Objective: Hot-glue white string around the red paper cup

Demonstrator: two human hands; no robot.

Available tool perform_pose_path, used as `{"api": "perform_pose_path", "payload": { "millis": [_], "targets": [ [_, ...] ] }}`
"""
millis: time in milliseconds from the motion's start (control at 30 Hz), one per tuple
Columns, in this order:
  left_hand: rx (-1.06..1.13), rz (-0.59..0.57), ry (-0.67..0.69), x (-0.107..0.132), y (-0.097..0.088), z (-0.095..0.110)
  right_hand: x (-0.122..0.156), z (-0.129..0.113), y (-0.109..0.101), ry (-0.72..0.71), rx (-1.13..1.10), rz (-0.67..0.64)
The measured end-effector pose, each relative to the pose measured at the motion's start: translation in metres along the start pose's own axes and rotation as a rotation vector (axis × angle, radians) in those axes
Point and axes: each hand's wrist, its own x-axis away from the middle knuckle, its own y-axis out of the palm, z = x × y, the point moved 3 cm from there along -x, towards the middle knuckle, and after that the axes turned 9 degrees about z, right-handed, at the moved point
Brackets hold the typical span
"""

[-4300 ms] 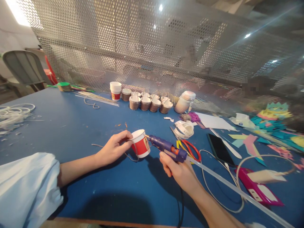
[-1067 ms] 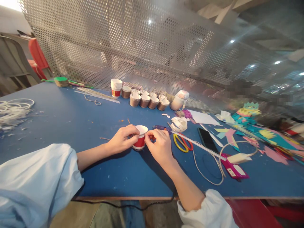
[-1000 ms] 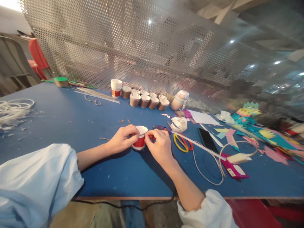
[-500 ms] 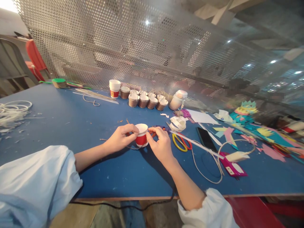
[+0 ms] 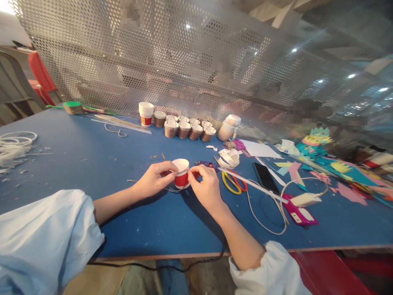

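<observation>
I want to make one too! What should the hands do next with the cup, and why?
Probably press the right hand harder against the red cup. The left hand steadies it, a cord trails beneath, and the glue gun lies behind, so glue may need setting.

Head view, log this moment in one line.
left hand: grips red and white paper cup | right hand: pinches cup's side | purple glue gun: lies on blue table

Craft workshop: my blue worktop [image 5: 76, 155] strewn with paper cutouts [image 5: 319, 157], scissors [image 5: 233, 182], cup row [image 5: 187, 129] along perforated metal screen [image 5: 172, 61].
</observation>
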Motion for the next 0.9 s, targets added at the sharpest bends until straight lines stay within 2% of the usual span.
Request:
{"api": "perform_pose_path", "payload": {
  "millis": [333,767,900],
  "targets": [
    [0.024,-0.029,-0.028,0.0013,0.0012,0.0029,-0.0014,-0.0023,-0.0011,-0.048,0.04,0.036],
    [0.013,-0.035,0.073,-0.0015,-0.0007,0.0023,-0.0008,-0.0053,-0.0005,-0.043,0.025,0.005],
    [0.024,-0.056,0.065,-0.0027,-0.0011,0.0013,-0.0006,-0.0048,0.0006,-0.043,0.01,0.007]
  ]
}}
